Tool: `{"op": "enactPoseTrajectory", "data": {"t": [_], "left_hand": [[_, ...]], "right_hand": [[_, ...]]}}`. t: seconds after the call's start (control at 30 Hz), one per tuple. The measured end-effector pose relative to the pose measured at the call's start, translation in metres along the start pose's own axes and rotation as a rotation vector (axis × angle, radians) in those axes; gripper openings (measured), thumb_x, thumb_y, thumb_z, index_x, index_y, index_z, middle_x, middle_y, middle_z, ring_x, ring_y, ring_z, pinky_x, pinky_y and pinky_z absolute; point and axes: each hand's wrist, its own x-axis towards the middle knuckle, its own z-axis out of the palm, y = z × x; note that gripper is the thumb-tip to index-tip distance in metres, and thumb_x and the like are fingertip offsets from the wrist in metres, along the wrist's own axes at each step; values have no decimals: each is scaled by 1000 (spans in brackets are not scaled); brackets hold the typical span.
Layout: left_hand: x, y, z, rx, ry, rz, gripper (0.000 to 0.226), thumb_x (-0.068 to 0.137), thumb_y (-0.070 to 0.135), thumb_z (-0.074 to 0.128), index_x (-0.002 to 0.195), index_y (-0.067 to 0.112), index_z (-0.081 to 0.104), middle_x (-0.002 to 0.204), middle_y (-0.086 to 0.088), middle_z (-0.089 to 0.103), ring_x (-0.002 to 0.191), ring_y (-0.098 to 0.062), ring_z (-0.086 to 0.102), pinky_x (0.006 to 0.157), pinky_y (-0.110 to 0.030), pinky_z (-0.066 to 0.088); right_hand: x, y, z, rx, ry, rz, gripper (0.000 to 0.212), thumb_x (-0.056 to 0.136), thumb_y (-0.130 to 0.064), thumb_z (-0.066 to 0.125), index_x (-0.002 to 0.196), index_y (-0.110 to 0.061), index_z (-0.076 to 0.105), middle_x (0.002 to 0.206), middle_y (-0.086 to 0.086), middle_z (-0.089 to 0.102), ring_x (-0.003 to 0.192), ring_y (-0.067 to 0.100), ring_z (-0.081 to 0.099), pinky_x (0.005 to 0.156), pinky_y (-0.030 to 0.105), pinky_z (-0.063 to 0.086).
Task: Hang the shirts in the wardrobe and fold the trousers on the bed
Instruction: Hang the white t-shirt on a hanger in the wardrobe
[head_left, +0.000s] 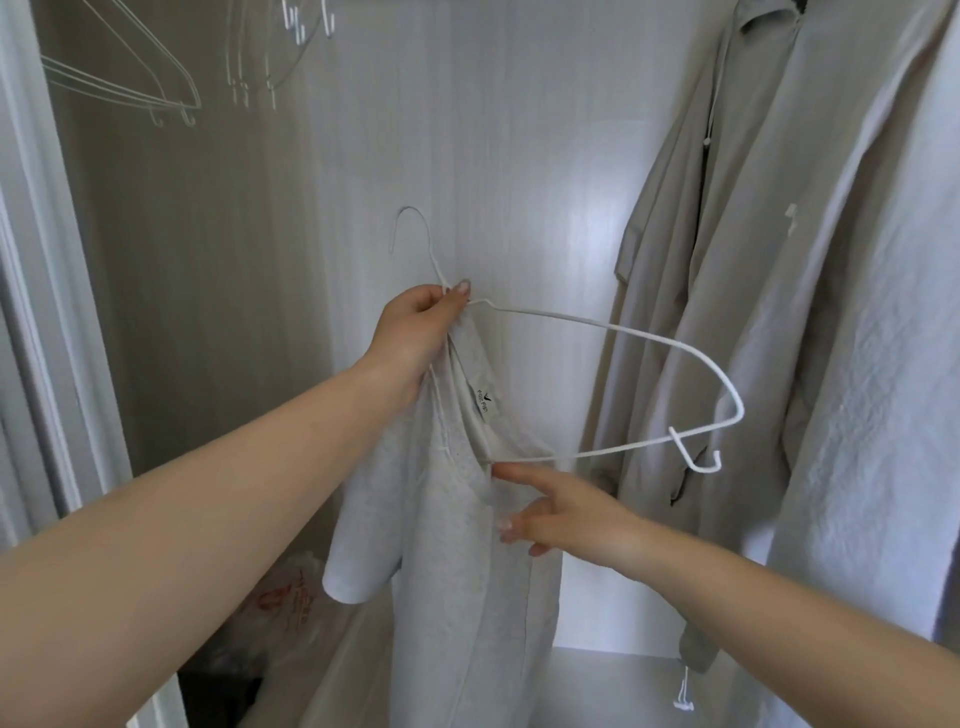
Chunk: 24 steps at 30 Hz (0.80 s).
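A white wire hanger (613, 332) is held up inside the wardrobe (291, 218), gripped at the base of its hook by the left hand (415, 338), whose fingers are curled tight round the wire neck and a bunch of cloth with it. From that grip a pale grey shirt (447, 545) hangs down — only its left shoulder is carried on the hanger, while the right arm of the wire juts out bare to the right, ending in a small notch hook. A label (484, 402) is seen inside the shirt's neckline, just below the left hand. The right hand (561, 512) is stretched towards the neckline from the lower right; its forefinger is extended and touches the fabric where the lower wire bar meets it, the other fingers being loosely bent and closed on nothing.

To the right, beige garments (727, 312) are hung against the wardrobe's side, close beside the hanger's free end. Empty white hangers (124, 78) are seen at the upper left. A crumpled plastic bag (291, 603) with red print lies at the lower left, behind the left forearm.
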Motion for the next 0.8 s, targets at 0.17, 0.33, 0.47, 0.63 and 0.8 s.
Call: {"op": "enactPoseTrajectory", "data": {"t": [0.17,0.33,0.47,0.63,0.8], "left_hand": [[-1,6,-11,48,45,71,30,94,31,59,78,7,54,75,-9,42,71,-18,38,54,-22,31],[6,-11,-51,181,198,81,27,95,31,57,88,6,63,84,-8,51,78,-15,44,67,-28,34],[10,-34,-78,346,236,68,27,96,28,56,77,10,62,82,2,60,83,-13,50,74,-27,37],[5,-54,-82,529,211,98,41,93,32,59,78,-6,59,68,-7,43,66,-16,39,60,-27,30],[2,-55,-47,606,123,159,43,91,33,60,68,-3,54,57,-1,35,53,-13,30,49,-21,24]], "right_hand": [[14,5,1,-419,-49,-48,12,85,-36,68,84,-36,55,74,-17,59,54,6,65,46,15,45],[-1,10,-25,-798,-92,-61,26,88,-46,60,87,-21,61,88,-6,62,62,5,67,51,15,48],[-18,2,-56,-1036,19,-163,31,89,-48,58,68,-28,47,80,-15,46,73,6,52,65,22,37],[-29,-14,-75,-1126,157,-268,36,88,-52,54,83,-17,61,90,-7,57,79,9,53,70,30,45],[-23,-30,-66,-1136,151,-331,29,89,-45,58,95,-18,64,100,-8,58,86,12,57,72,30,45]]}}
